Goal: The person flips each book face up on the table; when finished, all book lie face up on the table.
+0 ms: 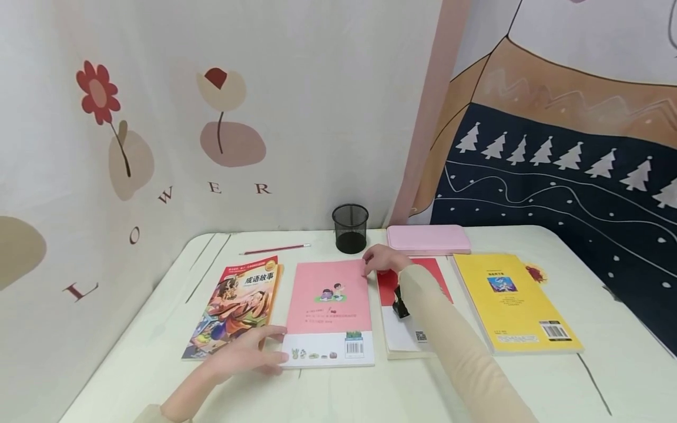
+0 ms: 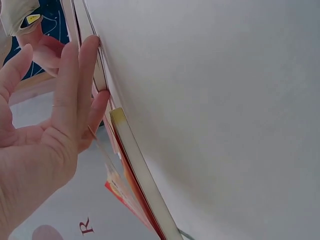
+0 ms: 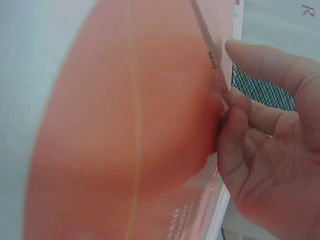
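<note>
In the head view a pink-and-white book (image 1: 330, 314) lies between both hands, two small cartoon figures on its cover. My left hand (image 1: 245, 352) is at its lower left edge, fingers spread and fairly straight; in the left wrist view fingertips (image 2: 97, 45) touch the book's side. My right hand (image 1: 385, 258) is at its upper right corner, and in the right wrist view bent fingers (image 3: 232, 135) hold the edge, with the thumb at the pink corner. A red-and-white book (image 1: 388, 335) with a black clip (image 1: 401, 304) lies partly under the right forearm.
Left of the hands lies a colourful storybook (image 1: 238, 305); a yellow book (image 1: 515, 305) lies at the right. Along the back are a red pencil (image 1: 276, 249), a black mesh pen holder (image 1: 351, 229) and a pink case (image 1: 428, 239). Curtains hang behind the table.
</note>
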{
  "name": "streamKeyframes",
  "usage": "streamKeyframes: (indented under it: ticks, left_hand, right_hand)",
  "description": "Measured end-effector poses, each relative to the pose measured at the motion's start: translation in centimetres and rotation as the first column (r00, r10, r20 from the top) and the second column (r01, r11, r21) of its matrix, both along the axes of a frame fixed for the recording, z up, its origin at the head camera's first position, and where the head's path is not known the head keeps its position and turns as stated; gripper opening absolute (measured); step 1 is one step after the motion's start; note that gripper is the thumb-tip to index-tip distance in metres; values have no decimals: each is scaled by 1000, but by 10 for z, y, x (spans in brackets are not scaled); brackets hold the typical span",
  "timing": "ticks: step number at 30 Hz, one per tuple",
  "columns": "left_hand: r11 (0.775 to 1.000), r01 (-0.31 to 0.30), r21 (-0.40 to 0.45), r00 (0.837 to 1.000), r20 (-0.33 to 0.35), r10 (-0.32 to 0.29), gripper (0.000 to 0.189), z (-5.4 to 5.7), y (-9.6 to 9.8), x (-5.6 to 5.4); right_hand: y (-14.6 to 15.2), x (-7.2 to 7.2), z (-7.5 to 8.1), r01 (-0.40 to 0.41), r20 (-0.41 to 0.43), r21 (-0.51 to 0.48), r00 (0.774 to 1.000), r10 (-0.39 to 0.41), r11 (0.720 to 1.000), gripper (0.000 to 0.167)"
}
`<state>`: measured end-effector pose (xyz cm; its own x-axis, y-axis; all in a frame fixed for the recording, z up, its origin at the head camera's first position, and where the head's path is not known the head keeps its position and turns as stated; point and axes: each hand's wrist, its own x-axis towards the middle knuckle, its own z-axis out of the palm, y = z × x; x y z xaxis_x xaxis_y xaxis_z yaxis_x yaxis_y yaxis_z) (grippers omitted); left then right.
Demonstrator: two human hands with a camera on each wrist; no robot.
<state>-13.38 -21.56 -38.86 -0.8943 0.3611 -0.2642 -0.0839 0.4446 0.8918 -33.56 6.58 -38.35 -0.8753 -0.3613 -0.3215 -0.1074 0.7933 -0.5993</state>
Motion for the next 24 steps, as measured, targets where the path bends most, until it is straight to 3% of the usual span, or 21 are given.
streamKeyframes:
  ticks: [4, 8, 15, 20, 24]
  left_hand:
    - [999, 2, -33, 1000, -20, -3, 68, 0, -1, -1]
    - [1000, 2, -28, 1000, -11, -2, 69, -2, -1, -2]
    - [997, 4, -83, 999, -32, -6, 69, -3, -1, -3]
    - [990, -3, -140, 998, -60, -6, 67, -3, 0, -3]
    - [994, 7, -105, 998, -55, -12, 67, -5, -1, -3]
  right_hand:
    - [5, -2, -1, 22, 56, -119, 998, -15, 993, 44]
    - [11, -4, -4, 49, 144, -246, 990, -13, 968, 46]
    - [17, -3, -8, 95, 242, -457, 970, 21, 884, 40]
    - [23, -1, -8, 70, 238, -533, 969, 70, 843, 40]
    - [29, 0, -10, 71, 235, -622, 967, 100, 780, 37]
